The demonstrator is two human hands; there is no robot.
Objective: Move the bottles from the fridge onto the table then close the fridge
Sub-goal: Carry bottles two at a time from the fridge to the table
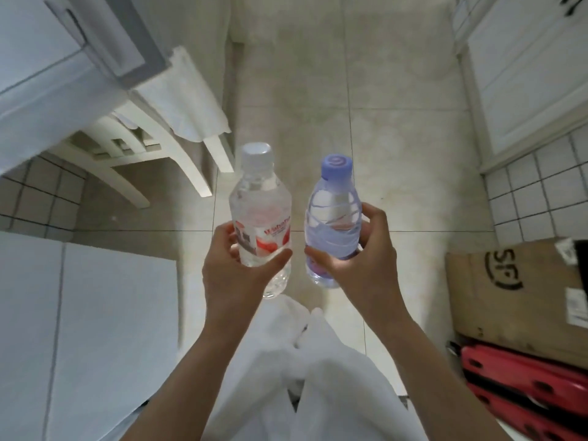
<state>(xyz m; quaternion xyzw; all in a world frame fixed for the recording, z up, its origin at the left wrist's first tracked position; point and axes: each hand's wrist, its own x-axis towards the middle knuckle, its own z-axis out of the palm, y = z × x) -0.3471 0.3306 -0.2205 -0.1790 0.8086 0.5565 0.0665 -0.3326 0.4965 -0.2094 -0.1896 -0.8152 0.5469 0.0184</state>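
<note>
Writing: the clear plastic bottle with the white cap (260, 214) carried a red-and-white label whose red lettering was partly hidden and blurred, so it could not be read in full; the brown cardboard box (515, 300) at the right bore a black "SF" logo, seen upside down, and white stickers too small to read.
Lilac bottle: the clear, lilac-tinted plastic bottle with the lilac cap (332, 218) had a swirl mark pressed into its cap and no legible words on its ribbed body.
Left hand: the left hand (237, 265) gripped the white-capped bottle around its lower half, thumb across the front below the label, fingers curled behind.
Right hand: the right hand (359, 259) gripped the lilac bottle around its lower half, thumb at the front, fingers wrapped round the far side.
Bottle position: both bottles were held upright, side by side and just apart, above the pale tiled floor (397, 122) and in front of the person's white trousers (305, 377).
Count: two bottles, two hands, one cardboard box, one white wooden chair (152, 148) draped with one white cloth (187, 97) at the upper left, and two red plastic pieces with holes (528, 386) at the lower right.
Surroundings: white cabinet fronts (528, 68) stood at the upper right and a white flat surface (89, 329) lay at the lower left.
</note>
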